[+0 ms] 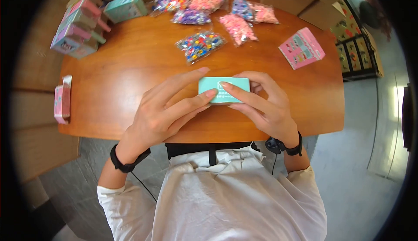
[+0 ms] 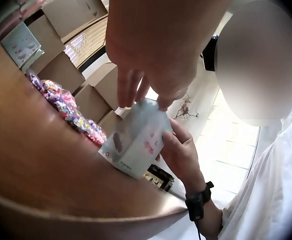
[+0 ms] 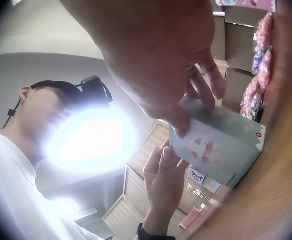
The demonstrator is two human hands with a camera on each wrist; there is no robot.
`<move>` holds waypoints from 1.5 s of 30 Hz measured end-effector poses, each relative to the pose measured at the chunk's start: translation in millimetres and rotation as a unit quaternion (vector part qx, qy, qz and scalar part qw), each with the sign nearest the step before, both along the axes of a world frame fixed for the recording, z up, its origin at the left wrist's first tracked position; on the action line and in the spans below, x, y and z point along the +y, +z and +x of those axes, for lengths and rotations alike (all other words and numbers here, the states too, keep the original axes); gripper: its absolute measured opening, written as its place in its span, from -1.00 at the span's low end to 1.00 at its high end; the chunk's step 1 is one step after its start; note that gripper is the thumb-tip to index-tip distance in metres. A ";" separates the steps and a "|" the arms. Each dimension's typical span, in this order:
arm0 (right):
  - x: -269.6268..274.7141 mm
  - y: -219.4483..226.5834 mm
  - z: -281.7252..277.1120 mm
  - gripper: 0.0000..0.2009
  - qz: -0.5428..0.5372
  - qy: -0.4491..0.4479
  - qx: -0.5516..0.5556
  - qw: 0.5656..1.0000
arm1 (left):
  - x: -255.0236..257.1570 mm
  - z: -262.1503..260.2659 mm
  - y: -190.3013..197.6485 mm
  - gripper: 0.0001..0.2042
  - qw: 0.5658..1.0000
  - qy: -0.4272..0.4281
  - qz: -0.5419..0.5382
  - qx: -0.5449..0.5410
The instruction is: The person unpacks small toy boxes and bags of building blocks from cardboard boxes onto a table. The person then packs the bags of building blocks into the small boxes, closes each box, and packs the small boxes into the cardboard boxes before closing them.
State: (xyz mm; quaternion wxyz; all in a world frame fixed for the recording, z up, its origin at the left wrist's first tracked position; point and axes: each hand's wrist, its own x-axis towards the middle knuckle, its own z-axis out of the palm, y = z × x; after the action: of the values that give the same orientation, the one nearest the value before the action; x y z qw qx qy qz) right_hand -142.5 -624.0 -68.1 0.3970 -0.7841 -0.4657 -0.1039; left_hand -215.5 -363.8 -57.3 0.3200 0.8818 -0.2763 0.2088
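A mint-green cardboard box (image 1: 224,96) with white print on its top face stands upright near the front edge of the table. Small pink pictures decorate its sides in both wrist views. My right hand (image 1: 271,104) grips the box from the right, one finger lying across its top. From the left, my left hand (image 1: 159,112) holds the box at its top edge, one fingertip on the printed face and another finger reaching past the far left corner. In the right wrist view, the left hand's fingertips (image 3: 165,154) sit right at the box's upper edge.
Bags of coloured beads (image 1: 200,46) lie at the back middle of the wooden table (image 1: 130,75). A pink box (image 1: 301,48) stands at the right. Stacked small boxes (image 1: 76,36) and another mint box (image 1: 126,8) occupy the back left; a narrow pink box (image 1: 62,102) is at the left edge.
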 end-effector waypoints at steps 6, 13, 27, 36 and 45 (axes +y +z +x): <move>-27.3 8.3 14.6 -0.37 -0.052 -0.177 -0.125 0.975 | 28.5 -1.3 20.5 -0.56 0.993 0.066 0.094 -0.013; -68.1 16.1 24.9 -0.44 -0.133 -0.290 -0.197 0.927 | 94.4 -2.8 38.5 -0.65 0.976 0.199 0.071 -0.041; -91.1 20.4 60.9 -0.47 -0.051 -0.292 -0.004 0.955 | 320.5 41.9 65.5 -0.36 0.889 0.384 0.245 -0.039; -73.5 49.3 39.1 -0.16 -0.031 -0.336 -0.134 0.932 | 319.0 47.6 68.3 -0.26 0.879 0.396 0.267 0.017; 39.0 49.2 25.4 -0.38 -0.151 -0.054 -0.172 0.972 | 219.2 -5.3 93.2 -0.62 0.928 0.307 0.204 -0.046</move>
State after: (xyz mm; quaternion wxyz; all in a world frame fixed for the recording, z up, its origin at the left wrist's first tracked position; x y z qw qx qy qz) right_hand -117.1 -585.0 -18.9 0.1818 -0.8290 -0.4947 -0.1869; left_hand -220.8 -144.6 35.9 0.0400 0.9592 -0.0432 0.2766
